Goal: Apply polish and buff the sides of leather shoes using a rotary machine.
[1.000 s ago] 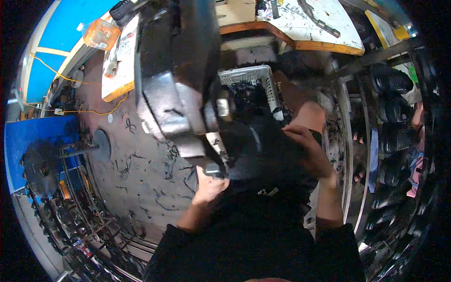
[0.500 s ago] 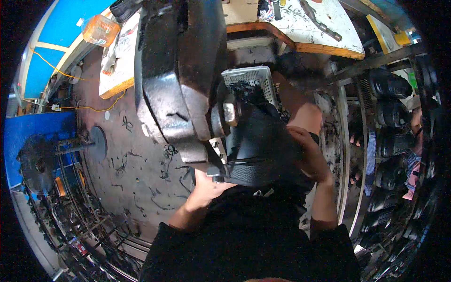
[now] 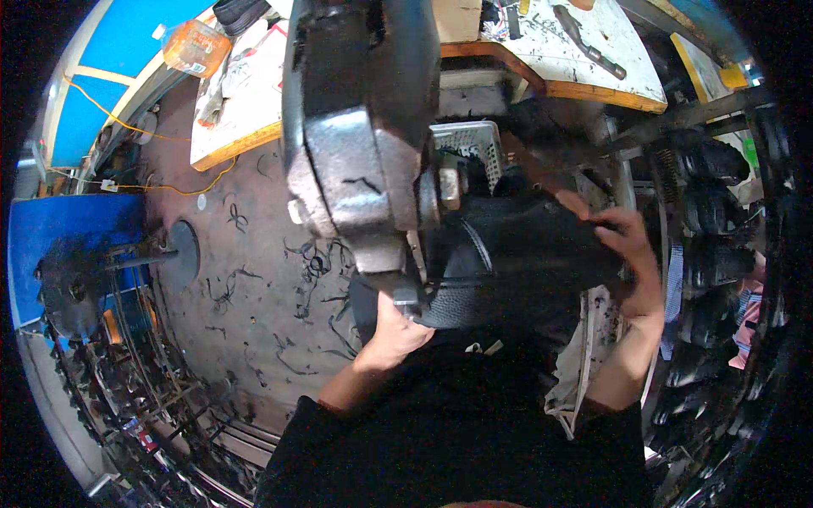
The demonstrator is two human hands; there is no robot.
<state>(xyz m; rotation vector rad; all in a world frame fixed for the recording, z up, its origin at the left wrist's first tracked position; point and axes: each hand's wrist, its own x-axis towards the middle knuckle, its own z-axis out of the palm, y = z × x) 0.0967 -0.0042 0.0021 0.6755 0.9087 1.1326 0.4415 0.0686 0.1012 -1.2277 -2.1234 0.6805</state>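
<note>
Black leather workpiece (image 3: 542, 245) lies at the machine head's (image 3: 360, 173) lower end; right hand (image 3: 631, 245), fingers half curled, grips its right end; left hand (image 3: 396, 337) adjoins its left end, finger closure indeterminable

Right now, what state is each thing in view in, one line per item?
Left hand, at the leather's lower-left end, partly hidden.
Right hand, fingers bent, by the leather's right end.
Black leather piece, partly hidden beneath the machine head.
Machine head, over the leather; running or stopped, unclear.
Light plastic basket, dark things inside, partly hidden.
Orange bottle, capped.
Black floor scraps, loose and scattered.
</note>
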